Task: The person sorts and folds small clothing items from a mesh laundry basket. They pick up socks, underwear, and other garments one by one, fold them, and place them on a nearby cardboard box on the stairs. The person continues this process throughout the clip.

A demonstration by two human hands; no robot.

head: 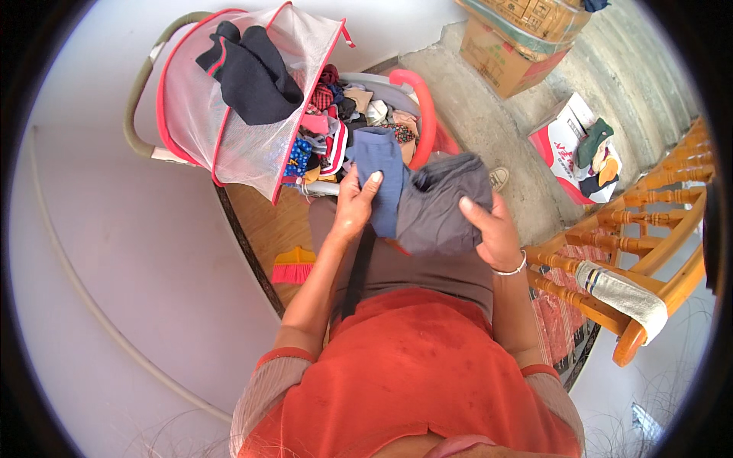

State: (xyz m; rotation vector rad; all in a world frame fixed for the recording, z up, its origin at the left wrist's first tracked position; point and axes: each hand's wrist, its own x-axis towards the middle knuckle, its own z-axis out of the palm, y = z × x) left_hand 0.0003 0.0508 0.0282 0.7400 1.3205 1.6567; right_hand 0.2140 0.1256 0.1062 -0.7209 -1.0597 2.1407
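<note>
My left hand (354, 206) grips a blue sock-like cloth (379, 166), thumb on top. A dark grey fabric garment (438, 214) with a gathered opening is pinched in my right hand (493, 232). The two pieces touch and overlap in front of my lap; whether they are joined is hidden. Just beyond them, a grey-rimmed carrier (378, 82) with a red padded bar (425, 123) holds a heap of mixed small clothes (343, 114). Over it, on the left, stands a mesh canopy (194, 114) with red edging. Black socks or similar knitwear (255, 77) lie on the mesh.
Cardboard boxes (498, 57) stand on concrete steps (458, 74). A white-and-red carton (558, 140) there bears several socks (595, 143). To my right, a towel-like cloth (621, 295) hangs over a wooden banister (635, 260). A pink-bristled broom (294, 266) lies left of my legs.
</note>
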